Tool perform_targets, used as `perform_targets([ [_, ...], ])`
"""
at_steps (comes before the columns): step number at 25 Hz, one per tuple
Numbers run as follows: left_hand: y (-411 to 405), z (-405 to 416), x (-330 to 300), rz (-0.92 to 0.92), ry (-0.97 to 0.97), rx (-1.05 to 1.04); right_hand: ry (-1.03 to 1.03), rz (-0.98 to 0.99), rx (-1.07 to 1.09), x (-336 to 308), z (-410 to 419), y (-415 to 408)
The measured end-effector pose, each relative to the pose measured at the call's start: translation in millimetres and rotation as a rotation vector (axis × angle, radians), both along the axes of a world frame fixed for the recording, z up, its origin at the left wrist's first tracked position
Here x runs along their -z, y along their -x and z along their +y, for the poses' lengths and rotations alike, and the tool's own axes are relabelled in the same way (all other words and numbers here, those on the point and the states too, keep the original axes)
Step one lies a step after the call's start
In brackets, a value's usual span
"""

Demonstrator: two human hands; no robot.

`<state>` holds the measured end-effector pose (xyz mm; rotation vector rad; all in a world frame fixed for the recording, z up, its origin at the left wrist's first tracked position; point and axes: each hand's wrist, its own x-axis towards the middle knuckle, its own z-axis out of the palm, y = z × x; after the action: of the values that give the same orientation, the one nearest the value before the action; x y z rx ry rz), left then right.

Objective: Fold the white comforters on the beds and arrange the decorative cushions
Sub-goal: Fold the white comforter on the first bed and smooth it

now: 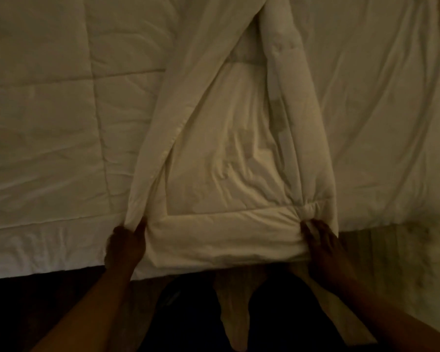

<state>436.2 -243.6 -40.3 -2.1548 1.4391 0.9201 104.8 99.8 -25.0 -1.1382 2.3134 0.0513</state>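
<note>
A white quilted comforter [229, 153] lies on the bed, its near part gathered into a long folded strip that runs away from me. My left hand [126, 246] grips the strip's near left corner at the bed's edge. My right hand [320, 243] pinches the bunched near right corner. The folded end hangs a little over the edge between my hands. No cushions are in view.
More flat white bedding [48, 110] spreads to the left, and a sheet [379, 110] to the right. The bed's near edge crosses the frame low down. Below it are a dark floor [23, 313], my foot [235, 313] and a pale fluffy rug [417, 262] at right.
</note>
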Motion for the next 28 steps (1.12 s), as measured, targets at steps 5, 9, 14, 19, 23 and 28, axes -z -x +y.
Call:
perform_targets([
  [5,10.0,-9.7,-8.5,-0.129,0.248,0.231,-0.054,0.056,0.095,8.1,-47.4,11.7],
  [9,50.1,-29.4,-16.2,0.041,0.476,0.36,0.106,-0.046,0.275,13.1,-116.2,-8.7],
  [14,135.0,-89.3,-20.3,0.173,0.59,0.502,0.16,-0.374,0.522,3.4,-237.3,-22.5],
  [19,218.4,-134.8,-16.8,0.2,0.623,0.75,0.316,-0.574,0.751,-0.8,-346.2,3.3],
  [23,274.7,-165.5,-9.0,0.173,0.635,0.863,0.435,-0.781,0.958,-10.0,-417.3,46.5],
  [28,340.6,-187.3,-7.2,0.134,0.717,0.941,0.574,-0.901,1.01,-3.4,-492.4,119.3],
])
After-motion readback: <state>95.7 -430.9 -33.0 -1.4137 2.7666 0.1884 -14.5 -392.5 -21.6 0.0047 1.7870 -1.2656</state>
